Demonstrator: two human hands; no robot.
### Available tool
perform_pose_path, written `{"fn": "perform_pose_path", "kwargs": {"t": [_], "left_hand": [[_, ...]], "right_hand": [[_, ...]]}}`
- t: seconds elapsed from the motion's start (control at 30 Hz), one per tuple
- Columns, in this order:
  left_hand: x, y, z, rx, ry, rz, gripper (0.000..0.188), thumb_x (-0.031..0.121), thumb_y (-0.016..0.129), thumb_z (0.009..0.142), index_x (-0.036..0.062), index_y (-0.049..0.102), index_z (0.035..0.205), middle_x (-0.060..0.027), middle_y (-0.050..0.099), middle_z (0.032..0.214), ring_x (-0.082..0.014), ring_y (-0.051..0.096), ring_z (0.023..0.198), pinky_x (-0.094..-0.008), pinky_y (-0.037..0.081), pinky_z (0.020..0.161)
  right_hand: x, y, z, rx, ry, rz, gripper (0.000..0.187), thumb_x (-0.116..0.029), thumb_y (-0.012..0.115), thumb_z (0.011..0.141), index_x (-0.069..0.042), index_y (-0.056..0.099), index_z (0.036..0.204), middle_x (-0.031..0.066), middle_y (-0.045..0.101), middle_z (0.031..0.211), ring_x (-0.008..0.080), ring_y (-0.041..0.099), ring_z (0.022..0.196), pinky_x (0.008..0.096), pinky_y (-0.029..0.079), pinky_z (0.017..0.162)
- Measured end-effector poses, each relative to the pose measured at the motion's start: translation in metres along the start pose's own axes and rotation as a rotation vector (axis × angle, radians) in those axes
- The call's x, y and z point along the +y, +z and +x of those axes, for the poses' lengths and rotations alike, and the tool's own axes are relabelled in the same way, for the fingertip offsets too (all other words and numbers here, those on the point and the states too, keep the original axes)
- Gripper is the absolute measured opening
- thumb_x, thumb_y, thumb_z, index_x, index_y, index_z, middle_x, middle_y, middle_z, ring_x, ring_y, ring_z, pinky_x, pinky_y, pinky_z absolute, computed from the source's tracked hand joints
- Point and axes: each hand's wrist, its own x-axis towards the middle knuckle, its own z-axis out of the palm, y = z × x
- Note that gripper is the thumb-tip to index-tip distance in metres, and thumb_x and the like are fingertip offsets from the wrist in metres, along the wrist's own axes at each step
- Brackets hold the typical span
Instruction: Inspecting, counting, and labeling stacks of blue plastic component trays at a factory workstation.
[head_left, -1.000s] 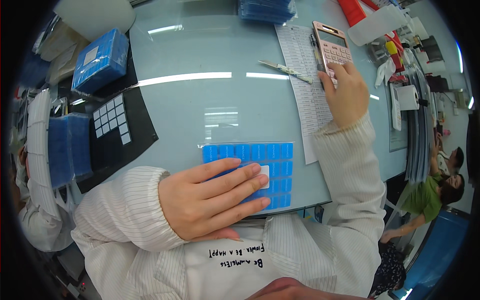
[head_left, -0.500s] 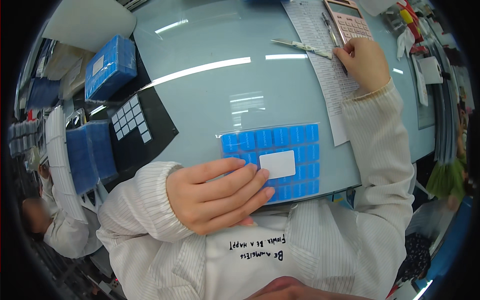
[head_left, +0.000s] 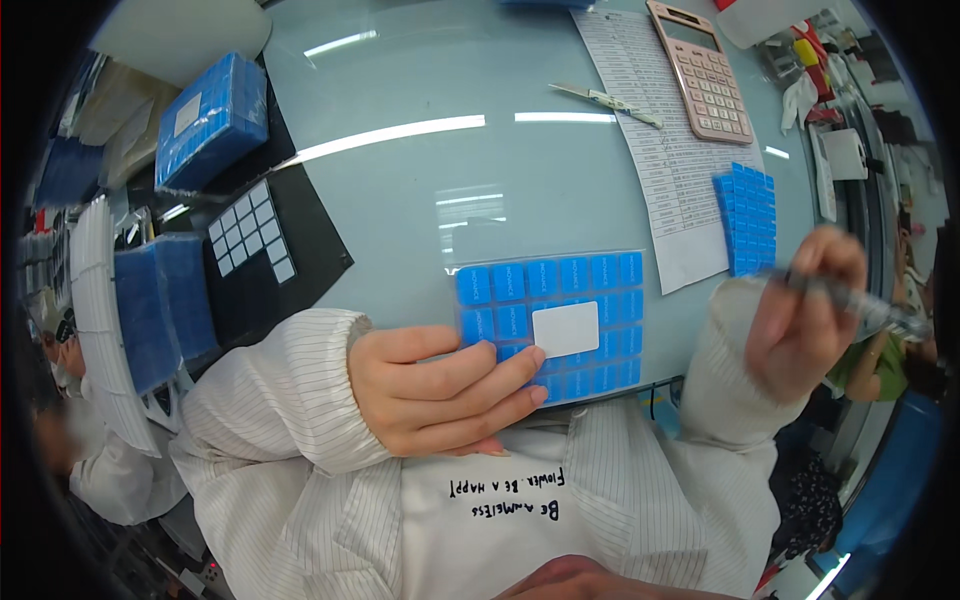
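A flat clear packet of blue square pieces (head_left: 612, 330) lies near the table's front edge, with a blank white label (head_left: 566, 329) on it. My left hand (head_left: 440, 385) rests on the packet's left part, fingers stretched out and lying flat, a fingertip at the label's edge. My right hand (head_left: 810, 310) is raised at the right, off the table and blurred by motion. Its fingers are closed around a pen (head_left: 850, 298) that points out to the right.
A printed sheet (head_left: 680, 240) lies under a pink calculator (head_left: 705, 80) and a craft knife (head_left: 610, 100). Blue sheets (head_left: 752, 220) lie beside it. At left are a wrapped blue stack (head_left: 215, 120) and a black mat (head_left: 310, 235) with white-square labels (head_left: 250, 232). A co-worker sits far left.
My right hand has picked up the pen from the printed sheet and come back toward me, right of the packet. This uncovers the calculator and blue sheets. My left hand stays on the packet.
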Motion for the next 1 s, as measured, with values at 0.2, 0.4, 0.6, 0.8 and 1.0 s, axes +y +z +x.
{"fn": "perform_pose_path", "kwargs": {"t": [0.2, 0.4, 0.6, 0.8, 1.0], "left_hand": [[0.003, 0.001, -0.010, 0.022, 0.006, 0.095, 0.017, 0.016, 0.063, 0.083, 0.0035, 0.069, 0.093, -0.0088, 0.069, 0.101, -0.0158, 0.057, 0.088, -0.0224, 0.043, 0.067], [0.002, 0.000, -0.008, -0.035, 0.026, 0.191, 0.020, 0.023, 0.056, 0.090, 0.0105, 0.069, 0.097, -0.0034, 0.068, 0.105, -0.0127, 0.050, 0.088, -0.0216, 0.036, 0.063], [0.004, 0.004, -0.010, 0.007, 0.051, 0.234, 0.018, 0.023, 0.060, 0.086, 0.0107, 0.069, 0.096, 0.0003, 0.069, 0.102, -0.0124, 0.050, 0.088, -0.0221, 0.035, 0.062], [0.001, 0.007, -0.012, 0.040, 0.067, 0.223, 0.012, 0.019, 0.065, 0.081, 0.0141, 0.070, 0.091, 0.0040, 0.069, 0.100, -0.0116, 0.050, 0.085, -0.0220, 0.035, 0.064], [0.001, 0.004, -0.010, 0.004, 0.003, 0.155, 0.013, 0.017, 0.067, 0.076, 0.0167, 0.070, 0.089, 0.0054, 0.069, 0.099, -0.0104, 0.048, 0.083, -0.0218, 0.033, 0.064]], "right_hand": [[0.006, 0.047, -0.054, -0.163, -0.171, -0.419, 0.023, -0.013, 0.063, 0.086, 0.002, 0.059, 0.102, 0.0182, 0.052, 0.093, 0.0170, 0.062, 0.059, 0.0241, 0.049, 0.051], [0.008, 0.055, -0.063, -0.305, -0.075, -0.467, 0.030, -0.026, 0.055, 0.093, -0.001, 0.054, 0.109, 0.0162, 0.050, 0.088, 0.0204, 0.060, 0.054, 0.0260, 0.053, 0.047], [0.002, 0.071, -0.064, -0.290, 0.188, -0.518, 0.024, -0.014, 0.066, 0.085, 0.001, 0.051, 0.096, 0.0137, 0.051, 0.086, 0.0181, 0.059, 0.051, 0.0245, 0.050, 0.045], [-0.004, 0.099, -0.062, 0.177, 0.336, -0.308, 0.030, 0.003, 0.075, 0.068, -0.001, 0.058, 0.092, 0.0115, 0.060, 0.084, 0.0155, 0.059, 0.067, 0.0244, 0.047, 0.059], [0.012, 0.080, -0.058, -0.242, 0.152, -0.505, 0.025, 0.011, 0.066, 0.061, 0.000, 0.057, 0.082, 0.0105, 0.058, 0.072, 0.0156, 0.054, 0.049, 0.0239, 0.042, 0.044]]}}
